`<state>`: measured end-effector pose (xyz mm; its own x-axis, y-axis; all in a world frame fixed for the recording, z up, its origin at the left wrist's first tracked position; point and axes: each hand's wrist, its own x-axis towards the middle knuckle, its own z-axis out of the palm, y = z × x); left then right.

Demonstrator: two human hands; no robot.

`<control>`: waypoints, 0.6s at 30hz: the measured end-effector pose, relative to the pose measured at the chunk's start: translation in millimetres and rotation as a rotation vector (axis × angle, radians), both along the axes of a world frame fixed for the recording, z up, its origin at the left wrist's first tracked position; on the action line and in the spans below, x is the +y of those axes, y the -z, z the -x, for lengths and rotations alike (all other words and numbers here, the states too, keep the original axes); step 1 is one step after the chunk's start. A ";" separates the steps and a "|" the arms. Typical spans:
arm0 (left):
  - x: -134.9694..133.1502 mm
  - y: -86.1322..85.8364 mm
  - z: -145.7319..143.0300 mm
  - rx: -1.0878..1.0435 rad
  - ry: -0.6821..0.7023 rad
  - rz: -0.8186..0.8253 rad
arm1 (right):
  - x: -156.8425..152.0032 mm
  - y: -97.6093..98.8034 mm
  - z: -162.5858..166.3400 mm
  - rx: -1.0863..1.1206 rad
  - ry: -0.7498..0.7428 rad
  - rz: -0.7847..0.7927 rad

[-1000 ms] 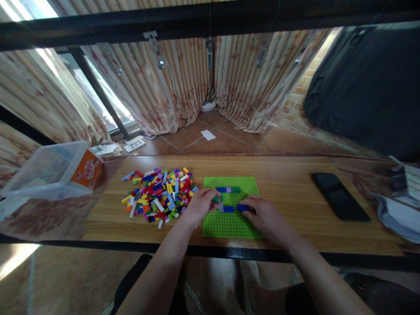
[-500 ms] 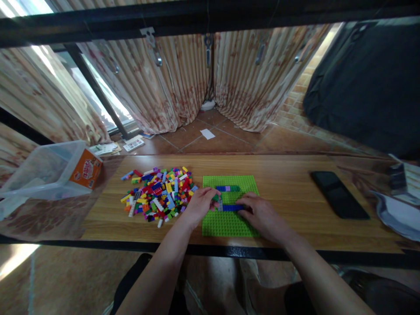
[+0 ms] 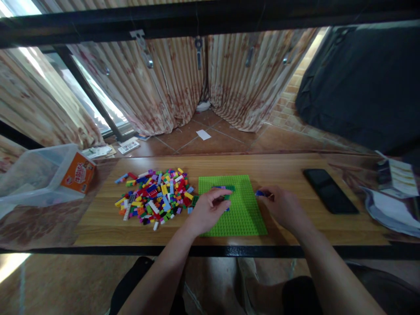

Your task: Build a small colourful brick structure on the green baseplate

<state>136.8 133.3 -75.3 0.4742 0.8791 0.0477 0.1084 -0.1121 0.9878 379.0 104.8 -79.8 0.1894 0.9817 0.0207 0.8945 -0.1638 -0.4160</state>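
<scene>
A bright green baseplate (image 3: 244, 218) lies on the wooden tabletop. Above its left half is my left hand (image 3: 207, 212), thumb and forefinger apart. Beneath those fingers, a short row of green and blue bricks (image 3: 229, 188) shows on the plate, partly covered by the hand. Just past the plate's right edge, my right hand (image 3: 278, 204) pinches a small dark blue brick (image 3: 259, 193) between thumb and fingers. The rest of that brick is hidden.
A spread pile of mixed coloured bricks (image 3: 157, 199) lies left of the plate. At far left stands a clear plastic tub (image 3: 42, 175) with an orange label. A black phone (image 3: 330, 191) rests on the right, with papers (image 3: 392, 210) beyond it.
My right hand has moved right, off the plate, with a blue brick in its fingers. My left hand has opened over the bricks. The view has shifted slightly.
</scene>
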 end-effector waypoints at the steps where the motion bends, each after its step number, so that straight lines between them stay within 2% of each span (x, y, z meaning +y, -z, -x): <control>1: -1.7 1.5 -2.4 0.050 0.000 -0.055 | -0.2 1.3 -3.2 -0.038 0.021 0.022; 4: -6.4 7.0 -9.0 0.153 -0.006 -0.138 | -0.9 4.7 -9.3 -0.131 0.046 0.071; 6: -8.5 11.0 -12.9 0.134 -0.011 -0.098 | -1.5 4.0 -9.2 -0.164 0.074 0.039; 8: -9.4 14.2 -16.3 0.071 -0.035 -0.011 | -2.5 0.1 -4.2 -0.115 0.084 -0.063; 10: -9.0 15.3 -19.0 0.023 -0.077 0.078 | -4.2 -5.9 6.6 0.065 -0.009 -0.173; 13: -7.5 12.9 -21.3 0.004 -0.125 0.153 | -8.3 -14.3 28.9 0.382 -0.293 -0.208; 15: -7.1 10.3 -22.0 -0.010 -0.145 0.181 | -10.5 -17.1 42.2 0.434 -0.393 -0.176; 18: -8.1 7.5 -23.1 -0.038 -0.159 0.254 | -10.6 -16.5 52.1 0.412 -0.446 -0.142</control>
